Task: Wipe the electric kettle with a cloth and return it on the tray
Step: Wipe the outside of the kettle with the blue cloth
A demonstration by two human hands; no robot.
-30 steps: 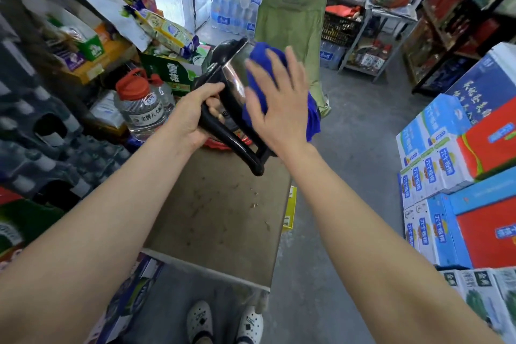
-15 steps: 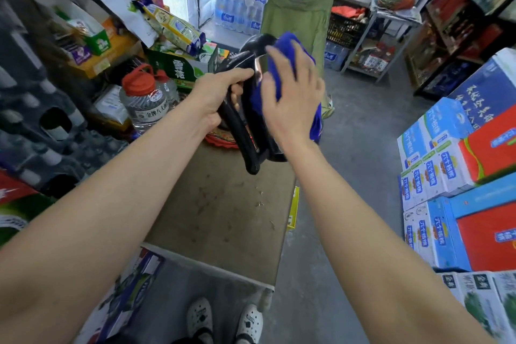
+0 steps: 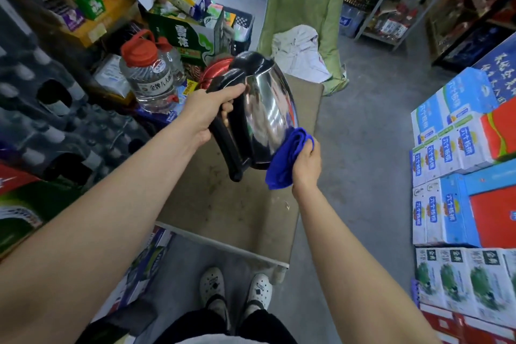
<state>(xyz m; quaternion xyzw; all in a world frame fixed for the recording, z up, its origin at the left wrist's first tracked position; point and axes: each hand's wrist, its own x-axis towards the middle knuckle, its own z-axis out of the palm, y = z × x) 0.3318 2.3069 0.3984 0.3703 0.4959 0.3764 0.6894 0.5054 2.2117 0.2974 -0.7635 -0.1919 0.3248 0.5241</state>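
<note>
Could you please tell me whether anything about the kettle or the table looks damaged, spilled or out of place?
Nothing stands out. The kettle is tilted only because the left hand holds its handle while the right hand presses the blue cloth to its lower side. The table looks scuffed, with no spill.

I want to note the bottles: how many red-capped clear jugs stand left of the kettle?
2: a large red-capped jug left of the kettle, and a smaller one behind it, partly hidden. More may be hidden.

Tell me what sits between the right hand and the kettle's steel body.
In the head view, the bunched blue cloth lies between the right hand and the lower side of the kettle; the hand presses the cloth against the steel.
</note>
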